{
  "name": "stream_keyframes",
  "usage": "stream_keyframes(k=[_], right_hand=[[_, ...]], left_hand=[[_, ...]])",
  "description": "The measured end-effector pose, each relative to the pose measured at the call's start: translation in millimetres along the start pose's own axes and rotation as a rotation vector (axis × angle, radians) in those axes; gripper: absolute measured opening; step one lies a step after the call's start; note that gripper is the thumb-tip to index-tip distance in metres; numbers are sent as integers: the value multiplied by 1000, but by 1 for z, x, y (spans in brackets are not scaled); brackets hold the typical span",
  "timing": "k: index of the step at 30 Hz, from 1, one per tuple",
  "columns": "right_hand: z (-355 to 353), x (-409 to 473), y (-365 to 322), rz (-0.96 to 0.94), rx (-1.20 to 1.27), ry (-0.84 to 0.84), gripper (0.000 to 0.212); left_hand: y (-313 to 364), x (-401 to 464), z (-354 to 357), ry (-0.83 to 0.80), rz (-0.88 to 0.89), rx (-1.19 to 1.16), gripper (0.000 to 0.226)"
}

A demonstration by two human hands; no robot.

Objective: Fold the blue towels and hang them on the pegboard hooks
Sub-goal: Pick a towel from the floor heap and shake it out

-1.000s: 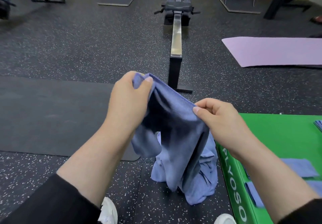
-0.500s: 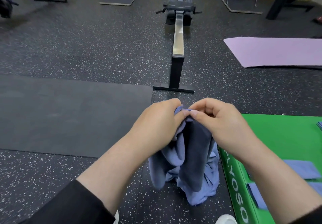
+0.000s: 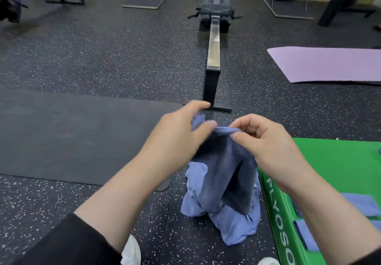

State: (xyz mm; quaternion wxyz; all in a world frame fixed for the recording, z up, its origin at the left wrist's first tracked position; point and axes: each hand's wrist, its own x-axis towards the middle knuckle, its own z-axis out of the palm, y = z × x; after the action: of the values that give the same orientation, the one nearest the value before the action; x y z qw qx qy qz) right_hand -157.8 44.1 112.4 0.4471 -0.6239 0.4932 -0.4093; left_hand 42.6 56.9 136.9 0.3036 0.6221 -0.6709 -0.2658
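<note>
- The floor (image 3: 103, 44) is dark rubber with small white specks, like in a gym.
- A blue towel (image 3: 224, 172) hangs in the air in the middle, low in the view. Its long side runs up and down, and its top edge is bunched between two hands.
- The bottom of the towel meets a heap of blue cloth (image 3: 233, 227) on the floor. It is hard to tell where one ends and the other starts.
- The right hand (image 3: 266, 147) pinches the top edge of the towel with thumb and curled fingers. The back of the hand faces the camera.
- The left hand (image 3: 179, 139) is blurry. Its thumb and fingers hold the other side of the top edge, with the first finger reaching forward.
- Both arms come in from the bottom, with black sleeves (image 3: 68, 244) pushed back.
- Just to the right stands a green box (image 3: 334, 161) with white letters on its side. Folded blue towels (image 3: 360, 203) lie on top of it.
- A dark mat (image 3: 78, 132) lies to the left.
- A rowing machine (image 3: 214, 44) stretches away ahead.
- A purple mat (image 3: 329, 64) lies far on the right.
</note>
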Motion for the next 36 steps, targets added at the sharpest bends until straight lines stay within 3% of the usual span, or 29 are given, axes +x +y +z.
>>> stream_keyframes(k=[2,5,6,9,14,16,19,24,27,29,32,36], right_hand=[[3,-1,-2,-24,8,-22,11],[6,-1,-2,-29,25,-20,18],[6,-1,-2,-29,21,-12,17],[5,0,1,-9,9,9,18],[1,0,5,100,-82,-43,13],[1,0,4,80,-95,-13,15],[3,-2,-2,-2,-129,16,11],[13,-3,-6,-98,-263,-113,19],[16,-3,-5,-114,-272,-155,19],[16,-3,-5,-107,-247,-133,17],[13,-1,-2,-63,-214,-108,10],[9,-1,3,-21,-360,-167,11]], left_hand=[[6,-6,8,-166,74,66,46],[5,-7,15,-238,96,137,18],[4,-7,16,-225,98,153,21],[2,-4,14,-128,96,184,36],[-15,6,-7,235,-67,109,30],[-25,10,-20,278,-130,103,30],[-25,7,-26,177,-120,99,14],[-2,-16,0,-192,67,193,51],[-2,-16,7,-256,78,239,36],[-6,-12,6,-203,59,240,19],[-12,-6,4,-69,-22,279,25],[-23,1,-10,144,-146,204,21]])
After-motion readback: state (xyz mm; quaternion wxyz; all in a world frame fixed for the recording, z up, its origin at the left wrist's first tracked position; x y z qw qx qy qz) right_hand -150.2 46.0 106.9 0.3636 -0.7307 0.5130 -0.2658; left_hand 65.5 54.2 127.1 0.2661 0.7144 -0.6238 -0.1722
